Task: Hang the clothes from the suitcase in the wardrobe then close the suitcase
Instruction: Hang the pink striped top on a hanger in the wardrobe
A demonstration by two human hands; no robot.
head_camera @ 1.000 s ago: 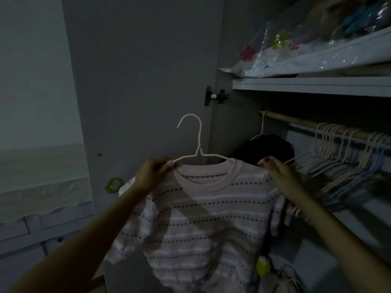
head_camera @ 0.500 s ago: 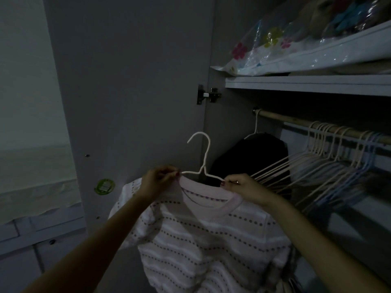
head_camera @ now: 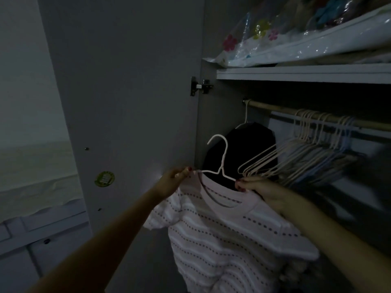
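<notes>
Clothes bound for the wardrobe: one pale striped top [head_camera: 228,235] sits on a white wire hanger [head_camera: 220,163], held up in front of the open wardrobe, near its left wall and below the rod [head_camera: 317,115]. The left hand [head_camera: 171,182] pinches the hanger's left arm together with the top's shoulder; the right hand [head_camera: 260,187] has its fingers curled round the collar and the hanger's right arm. The hook points up and to the left and is not on the rod.

The step in hand appears to be settling the top's neckline on the hanger before hanging it. The next move likely calls for lifting the hook to the rod and catching it in the free stretch between the one dark garment [head_camera: 243,149] already hanging at the far left and the bunch of empty hangers [head_camera: 306,153] to the right, without snagging either.

That bunch is too tangled and dim to count exactly; there are many, well over ten. One shelf [head_camera: 296,74] runs above the rod, carrying one clear zip bag [head_camera: 296,47] with flower prints. One wardrobe door [head_camera: 127,102] stands open at left, with one round green sticker [head_camera: 104,179] on it and one hinge [head_camera: 201,86] in view. The suitcase is out of sight.
</notes>
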